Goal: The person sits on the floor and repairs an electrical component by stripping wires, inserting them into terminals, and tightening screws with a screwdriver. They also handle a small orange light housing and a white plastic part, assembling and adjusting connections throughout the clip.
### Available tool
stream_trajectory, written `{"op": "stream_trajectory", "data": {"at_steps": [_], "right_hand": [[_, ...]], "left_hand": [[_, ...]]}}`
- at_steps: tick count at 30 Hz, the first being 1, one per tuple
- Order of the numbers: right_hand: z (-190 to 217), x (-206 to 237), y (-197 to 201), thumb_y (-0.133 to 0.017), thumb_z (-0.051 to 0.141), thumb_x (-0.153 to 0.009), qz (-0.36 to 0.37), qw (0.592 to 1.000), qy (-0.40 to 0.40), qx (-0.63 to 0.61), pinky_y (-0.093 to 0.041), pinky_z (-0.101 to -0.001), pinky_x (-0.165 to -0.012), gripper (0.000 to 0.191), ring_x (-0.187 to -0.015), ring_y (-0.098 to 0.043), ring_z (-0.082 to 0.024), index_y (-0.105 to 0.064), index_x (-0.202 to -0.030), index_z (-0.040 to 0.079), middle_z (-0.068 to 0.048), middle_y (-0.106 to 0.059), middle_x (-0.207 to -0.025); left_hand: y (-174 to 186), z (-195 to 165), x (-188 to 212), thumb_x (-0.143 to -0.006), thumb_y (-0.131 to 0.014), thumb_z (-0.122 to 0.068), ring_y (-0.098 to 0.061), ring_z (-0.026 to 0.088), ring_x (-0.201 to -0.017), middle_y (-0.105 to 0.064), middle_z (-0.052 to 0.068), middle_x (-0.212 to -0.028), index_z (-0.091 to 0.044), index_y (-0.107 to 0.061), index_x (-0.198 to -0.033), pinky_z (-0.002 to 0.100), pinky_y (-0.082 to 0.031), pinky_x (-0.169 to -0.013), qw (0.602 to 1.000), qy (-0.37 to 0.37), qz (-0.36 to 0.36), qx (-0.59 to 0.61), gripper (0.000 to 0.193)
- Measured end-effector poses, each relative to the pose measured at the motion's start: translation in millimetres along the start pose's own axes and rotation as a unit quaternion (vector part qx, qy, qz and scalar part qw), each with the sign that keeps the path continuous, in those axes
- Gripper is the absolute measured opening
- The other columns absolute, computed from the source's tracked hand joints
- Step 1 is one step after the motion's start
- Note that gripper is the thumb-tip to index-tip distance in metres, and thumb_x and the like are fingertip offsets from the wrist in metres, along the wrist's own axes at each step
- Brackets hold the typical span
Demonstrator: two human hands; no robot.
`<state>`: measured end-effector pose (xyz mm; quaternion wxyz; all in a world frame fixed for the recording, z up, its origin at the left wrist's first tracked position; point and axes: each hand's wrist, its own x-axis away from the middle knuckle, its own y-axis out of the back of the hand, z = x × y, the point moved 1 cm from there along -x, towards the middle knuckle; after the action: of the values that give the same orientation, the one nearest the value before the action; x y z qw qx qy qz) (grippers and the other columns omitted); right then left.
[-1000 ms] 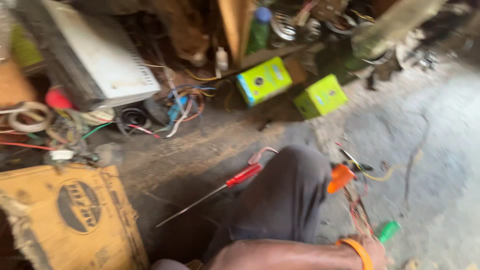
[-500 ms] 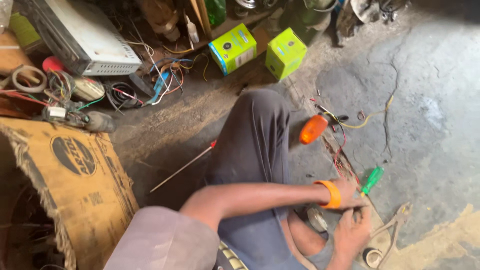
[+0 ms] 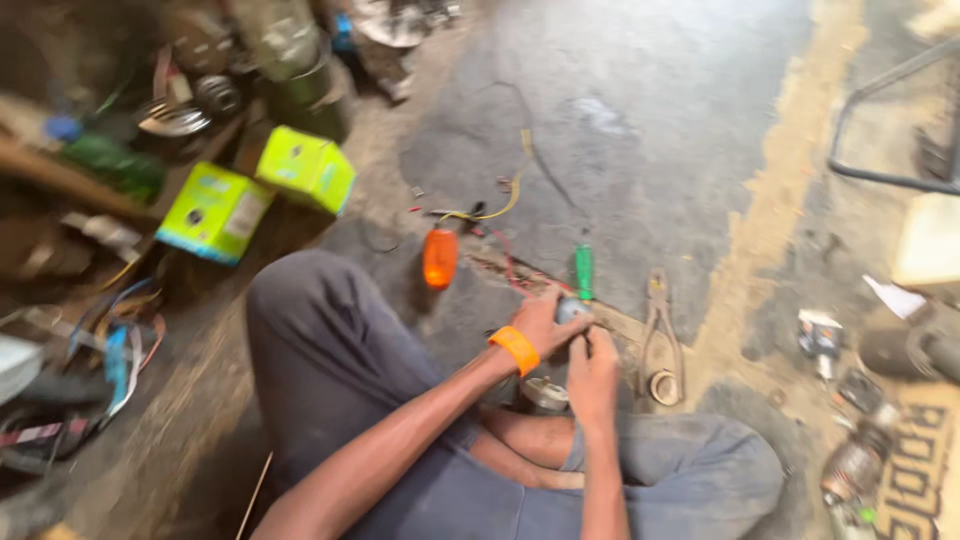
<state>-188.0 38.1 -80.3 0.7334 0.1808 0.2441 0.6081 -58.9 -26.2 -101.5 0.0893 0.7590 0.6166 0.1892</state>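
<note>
Between the hands: a small grey, rounded part [image 3: 572,310], blurred, held just above the crossed legs.
Left hand [image 3: 545,322]: orange wristband [image 3: 515,349], fingers curled around the part.
Right hand [image 3: 595,372]: closed on the same part from below.
Change: half a second ago the hands were apart and low by the floor; now they meet.
Just beyond: green-handled screwdriver [image 3: 583,270], pliers [image 3: 660,325], orange handle [image 3: 439,257].
Far left: two lime-green boxes [image 3: 305,168], shut, contents hidden.

Small grey object [image 3: 572,310] mostly hidden between the hands, shelf clutter [image 3: 150,120] blurred, cardboard [image 3: 915,470] cut off
</note>
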Motion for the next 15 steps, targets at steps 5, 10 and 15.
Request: {"op": "stream_trajectory", "data": {"at_steps": [5,10,15], "right_hand": [[2,-14,23,-0.06,0.02,-0.104,0.015,0.948,-0.223,-0.228,-0.049,-0.0275,-0.067,0.027,-0.077,-0.06,-0.013,-0.072,-0.117,0.0,-0.009,-0.07,-0.091],[2,-17,55,-0.065,0.011,-0.099,-0.014,0.899,-0.206,-0.386,-0.054,-0.0255,-0.078,0.027,-0.094,-0.066,-0.011,-0.067,-0.124,0.0,-0.006,-0.07,-0.108],[3,-16,54,-0.067,-0.001,-0.095,0.008,0.842,-0.18,-0.509,-0.057,-0.0291,-0.084,0.037,-0.098,-0.068,-0.015,-0.061,-0.131,-0.002,-0.008,-0.068,-0.111]], "left_hand": [[2,11,-23,-0.098,-0.068,-0.049,-0.068,0.043,-0.099,-0.07,0.027,-0.105,0.003,-0.062,-0.117,0.05,-0.055,-0.08,0.987,-0.112,-0.114,0.017,0.056],[1,25,-34,-0.102,-0.044,-0.063,-0.047,0.016,-0.055,-0.059,0.004,-0.07,-0.005,-0.062,-0.09,0.033,-0.039,-0.046,0.931,0.115,0.094,0.333,0.062],[9,1,-26,-0.107,-0.041,-0.065,-0.053,0.006,-0.058,-0.063,-0.001,-0.074,-0.005,-0.068,-0.091,0.025,-0.043,-0.048,0.917,0.071,0.127,0.371,0.067]]}}
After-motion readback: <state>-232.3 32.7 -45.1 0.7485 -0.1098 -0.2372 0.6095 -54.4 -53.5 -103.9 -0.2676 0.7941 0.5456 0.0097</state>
